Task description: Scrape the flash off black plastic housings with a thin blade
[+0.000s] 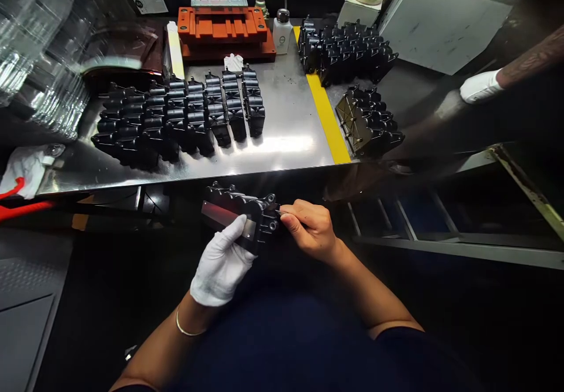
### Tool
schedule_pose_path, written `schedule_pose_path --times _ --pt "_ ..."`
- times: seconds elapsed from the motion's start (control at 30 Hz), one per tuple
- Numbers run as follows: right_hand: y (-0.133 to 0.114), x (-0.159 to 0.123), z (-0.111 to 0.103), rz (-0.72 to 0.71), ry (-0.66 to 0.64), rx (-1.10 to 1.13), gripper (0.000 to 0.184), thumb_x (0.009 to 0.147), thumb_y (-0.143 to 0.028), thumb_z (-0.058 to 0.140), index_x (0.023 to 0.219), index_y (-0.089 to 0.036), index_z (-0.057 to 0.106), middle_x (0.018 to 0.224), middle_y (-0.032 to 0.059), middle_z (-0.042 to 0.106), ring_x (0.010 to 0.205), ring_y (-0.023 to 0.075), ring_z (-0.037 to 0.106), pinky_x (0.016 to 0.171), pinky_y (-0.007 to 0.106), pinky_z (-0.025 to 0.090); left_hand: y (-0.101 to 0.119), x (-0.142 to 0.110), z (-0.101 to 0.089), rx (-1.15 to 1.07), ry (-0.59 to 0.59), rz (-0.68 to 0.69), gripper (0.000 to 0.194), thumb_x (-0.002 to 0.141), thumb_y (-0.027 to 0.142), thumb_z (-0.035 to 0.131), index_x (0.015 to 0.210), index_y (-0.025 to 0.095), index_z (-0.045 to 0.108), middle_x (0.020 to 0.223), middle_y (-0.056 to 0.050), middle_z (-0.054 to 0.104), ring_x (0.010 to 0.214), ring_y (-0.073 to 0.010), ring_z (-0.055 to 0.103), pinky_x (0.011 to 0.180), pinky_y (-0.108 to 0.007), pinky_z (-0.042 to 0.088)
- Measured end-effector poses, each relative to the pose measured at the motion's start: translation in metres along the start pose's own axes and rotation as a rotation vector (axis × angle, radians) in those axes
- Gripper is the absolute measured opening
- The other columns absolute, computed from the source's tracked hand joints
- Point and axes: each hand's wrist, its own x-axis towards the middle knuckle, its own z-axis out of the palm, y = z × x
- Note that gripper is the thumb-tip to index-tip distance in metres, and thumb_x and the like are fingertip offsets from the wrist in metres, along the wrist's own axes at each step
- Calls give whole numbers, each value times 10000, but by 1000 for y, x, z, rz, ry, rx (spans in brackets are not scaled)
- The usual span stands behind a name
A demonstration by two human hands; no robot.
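My left hand (222, 265), in a white glove, grips a black moulded housing (258, 213) in front of the table edge. Its thumb presses on a flat, shiny strip (224, 217) along the housing's near side, which reflects red. At the housing's right end, beside two round screw lugs, my bare right hand (311, 227) is closed in a pinch. A thin, pointed tool (279, 211) pokes out from those fingers and reaches the housing; most of it is hidden, so its kind is unclear.
On the metal table (286, 127) stand rows of similar black housings (176, 116), with more housings (348, 51) beyond a yellow stripe (328, 124). Behind are an orange fixture (222, 27) and a white bottle (282, 30). Another person's gloved hand (480, 86) is at right, near stacked clear trays' opposite side.
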Motion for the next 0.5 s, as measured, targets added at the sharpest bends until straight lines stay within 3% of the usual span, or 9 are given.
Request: schedule_pose_path --times 0.17,0.33,0.5 --pt "6 0 0 -5 -26 -23 207 939 -220 514 917 -143 706 702 53 685 542 105 519 507 241 443 -2 -3 1 80 -21 55 351 933 -9 353 830 92 673 697 -43 744 599 -103 717 618 -174 615" --pt "15 -2 7 -34 56 -50 206 933 -234 523 943 -147 710 784 75 731 575 117 561 528 250 472 -4 -2 0 186 -74 116 320 894 -30 414 773 110 675 630 -15 711 514 -88 676 530 -148 593" --pt "24 -4 21 68 122 1 209 925 -239 537 904 -152 726 780 70 740 610 127 607 556 252 501 0 2 0 216 -35 105 357 915 -8 414 704 107 678 602 -16 705 468 -100 661 381 -148 533"
